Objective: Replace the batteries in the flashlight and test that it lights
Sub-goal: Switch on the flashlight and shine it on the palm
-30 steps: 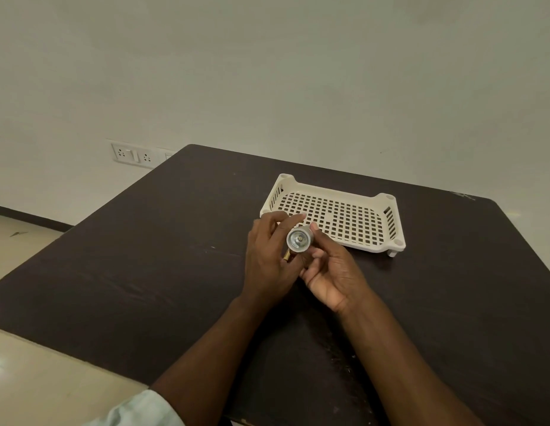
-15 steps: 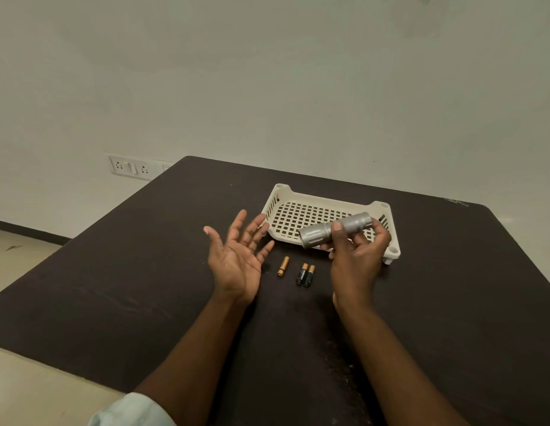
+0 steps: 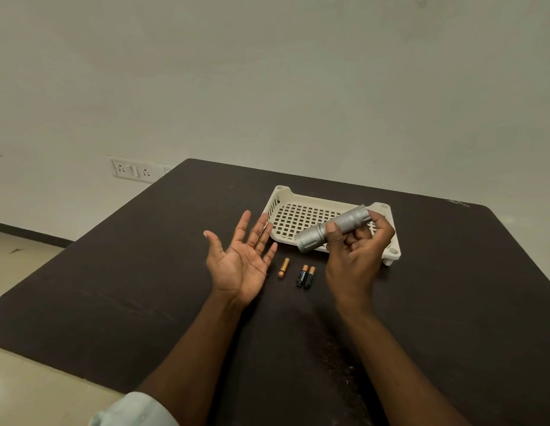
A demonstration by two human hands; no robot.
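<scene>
Flashlight (image 3: 334, 228), silver and knurled, held above the table in the right hand (image 3: 355, 256): thumb on the near side of the barrel, fingers curled round the far side. It lies nearly level, wide end down-left, narrow end up-right, and in this view it overlaps the tray's front part. Whether it touches the tray cannot be told.

Left hand (image 3: 241, 259) holds nothing: palm up, fingers spread and straight, raised just left of the batteries. The two hands are well apart.

Tray (image 3: 281, 196), cream plastic, with a perforated floor, low slotted walls and round corner posts, sits on the dark table (image 3: 113, 287) beyond the hands. No loose item shows on the bare part of its floor; the part behind the flashlight and right hand is hidden.

Batteries on the table, between the hands and just in front of the tray:
- one copper-coloured battery (image 3: 283, 267), lying alone, nearest the left hand
- a pair of black-and-copper batteries (image 3: 305, 276), side by side and touching, copper ends pointing away.

Wall socket plate (image 3: 132, 171) at left behind the table edge. Pale sleeve (image 3: 129, 410) at the bottom of the view.
</scene>
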